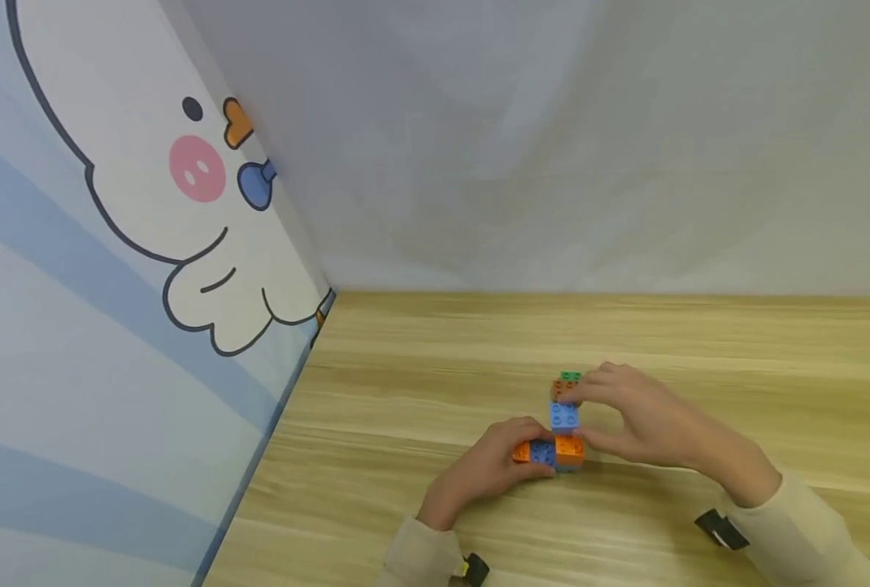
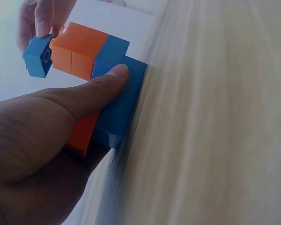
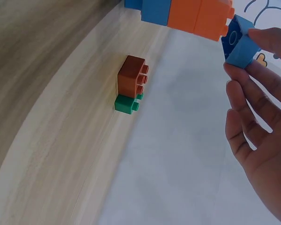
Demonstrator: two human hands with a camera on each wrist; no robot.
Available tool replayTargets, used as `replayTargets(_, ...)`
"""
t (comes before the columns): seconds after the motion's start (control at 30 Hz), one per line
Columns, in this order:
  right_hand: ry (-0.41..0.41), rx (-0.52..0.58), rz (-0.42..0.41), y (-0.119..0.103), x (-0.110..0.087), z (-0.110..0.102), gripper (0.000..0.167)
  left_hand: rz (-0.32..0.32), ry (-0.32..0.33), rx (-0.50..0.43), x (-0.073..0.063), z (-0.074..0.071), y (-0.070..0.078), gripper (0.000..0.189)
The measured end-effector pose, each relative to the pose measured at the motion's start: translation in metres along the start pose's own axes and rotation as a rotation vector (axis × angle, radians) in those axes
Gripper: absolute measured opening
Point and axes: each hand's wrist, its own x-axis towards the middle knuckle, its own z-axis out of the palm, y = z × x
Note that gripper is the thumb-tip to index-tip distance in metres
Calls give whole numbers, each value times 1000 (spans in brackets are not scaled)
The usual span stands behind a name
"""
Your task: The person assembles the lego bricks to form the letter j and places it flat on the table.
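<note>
A light blue toy building brick (image 1: 563, 417) is pinched between the thumb and fingers of my right hand (image 1: 647, 416). It is tilted, its hollow underside facing the studs of a stack of orange bricks (image 2: 77, 51); whether they touch I cannot tell. Those orange bricks sit on a blue brick (image 2: 111, 54), over a wider blue base (image 2: 124, 103) standing on the table. My left hand (image 1: 486, 465) grips this brick structure low down, its thumb pressed against the blue part. Another orange brick (image 2: 82, 133) shows beneath the left palm, partly hidden.
Behind the structure, a brown brick (image 3: 131, 77) and a green brick (image 3: 125, 104) stand on the wooden table (image 1: 405, 350). A pale wall (image 1: 552, 163) rises at the back. To the left is a panel with a cartoon print (image 1: 148, 204).
</note>
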Motion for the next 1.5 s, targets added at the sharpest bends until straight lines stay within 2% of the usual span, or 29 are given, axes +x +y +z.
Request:
replayTargets(0.3,69,-45,-63,-6,-15,4,39,-13,-1,-36,-1,1,1,40)
replayTargets(0.57,109,-66,-105,-3,-18,11,45,-18,-11,-51,0,0,1,41)
replayTargets(1.07,137,-84,-117,-7,-22,16,41,-29,-15,-32,0,2,1,40)
replayTargets(1.33,147,-86,-134,-11,-20,18,44,-38,-10,-15,-1,2,0,41)
replayTargets(1.5,140,-76,-109,-14,-19,19,42,-47,-16,-2,-3,1,0,41)
